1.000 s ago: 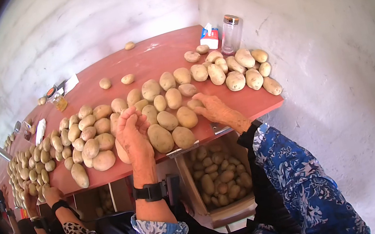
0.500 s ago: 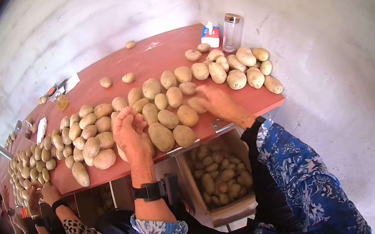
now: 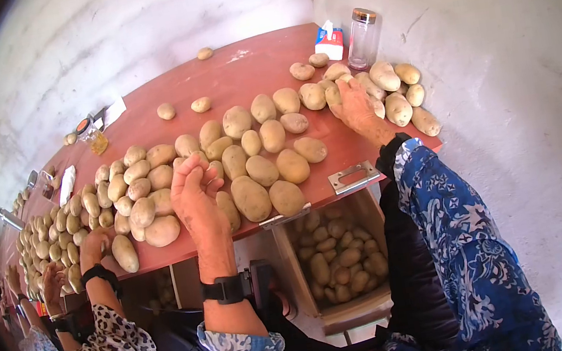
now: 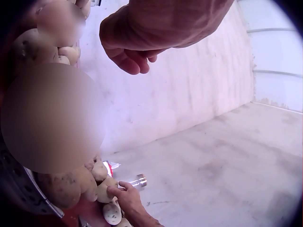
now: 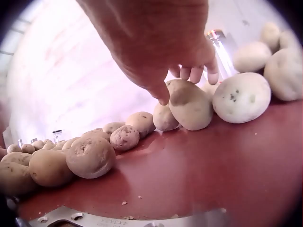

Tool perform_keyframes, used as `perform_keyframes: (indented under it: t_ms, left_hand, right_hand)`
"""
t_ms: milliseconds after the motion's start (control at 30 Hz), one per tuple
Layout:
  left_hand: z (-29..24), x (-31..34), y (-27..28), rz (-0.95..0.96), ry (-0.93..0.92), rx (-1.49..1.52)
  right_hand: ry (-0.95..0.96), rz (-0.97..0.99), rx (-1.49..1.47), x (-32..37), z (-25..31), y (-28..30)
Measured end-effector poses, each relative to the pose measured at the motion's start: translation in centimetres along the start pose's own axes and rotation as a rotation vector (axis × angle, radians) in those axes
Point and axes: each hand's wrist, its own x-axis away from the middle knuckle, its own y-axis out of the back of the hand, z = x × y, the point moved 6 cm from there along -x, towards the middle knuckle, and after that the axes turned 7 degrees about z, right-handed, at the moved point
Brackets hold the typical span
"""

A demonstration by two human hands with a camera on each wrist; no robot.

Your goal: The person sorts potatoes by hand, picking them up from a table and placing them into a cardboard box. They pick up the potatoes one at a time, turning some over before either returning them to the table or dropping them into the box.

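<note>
My right hand [image 3: 358, 109] reaches over the cluster at the table's right end. Its thumb is at the side of a pale potato [image 5: 191, 106], with the other fingers extended just above and behind it in the right wrist view. My left hand [image 3: 197, 199] hovers over the near potatoes, fingers loosely curled and holding nothing. Beneath and beside it lie rows of potatoes, among them a large one [image 3: 252, 198]. An oval potato [image 3: 310, 149] lies at the right end of these rows, apart from the cluster.
Below the red tabletop [image 3: 263, 54], an open drawer [image 3: 346, 320] holds many potatoes. Metal hinge plates [image 3: 354, 177] line the front edge. A tissue pack [image 3: 329, 43] and glass bottle [image 3: 364, 39] stand at the back right. Another person's hands [image 3: 94, 247] work at the left.
My right hand has left the oval potato at the end of the near rows and moved right and back to the cluster. My left hand stays almost in place. The view has shifted slightly.
</note>
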Motion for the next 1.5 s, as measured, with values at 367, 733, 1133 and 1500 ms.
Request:
perform_keyframes:
  t_ms: [367,733,1133,1500]
  left_hand:
    - [0.1,0.1,-0.2,0.033,-0.005,-0.011]
    - [0.5,0.3,-1.4,0.076,0.008,0.017]
    - [0.7,0.1,-1.9,0.1,0.005,0.029]
    - [0.7,0.3,-2.1,0.095,0.024,-0.007]
  right_hand:
    - [0.104,0.184,-0.081,1.6,2.6,-1.9]
    - [0.118,0.244,-0.278,11.3,5.0,5.9]
    - [0.307,0.222,-0.215,14.7,9.6,3.4]
    - [0.207,0.244,-0.229,15.8,9.6,3.5]
